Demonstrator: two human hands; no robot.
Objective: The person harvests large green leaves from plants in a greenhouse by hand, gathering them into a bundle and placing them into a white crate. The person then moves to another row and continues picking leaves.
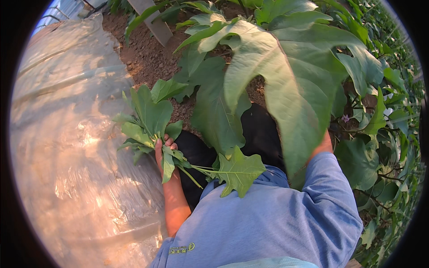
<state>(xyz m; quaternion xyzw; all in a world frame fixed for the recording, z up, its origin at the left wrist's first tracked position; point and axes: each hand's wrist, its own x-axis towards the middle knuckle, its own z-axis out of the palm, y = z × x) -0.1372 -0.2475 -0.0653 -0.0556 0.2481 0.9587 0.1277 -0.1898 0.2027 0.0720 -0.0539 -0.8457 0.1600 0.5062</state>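
Note:
My left hand (165,144) is closed around the stalks of a bunch of cut, lobed green leaves (152,112). Some of the stalks and one wide leaf (239,171) stick out to the right, across my lap. A very large eggplant leaf (285,67) hangs close to the camera, over my legs. Behind its lower edge my right forearm (323,147) disappears, so the right hand itself is hidden and I cannot see what it touches. Another broad leaf (218,107) droops between my knees, above the soil.
Wrinkled clear plastic sheeting (77,140) covers the ground on the left. Bare brown soil (147,57) runs alongside it, with a grey flat post or board (152,21) standing in it. Dense eggplant foliage (358,160) with a small purple flower (345,118) fills the right side.

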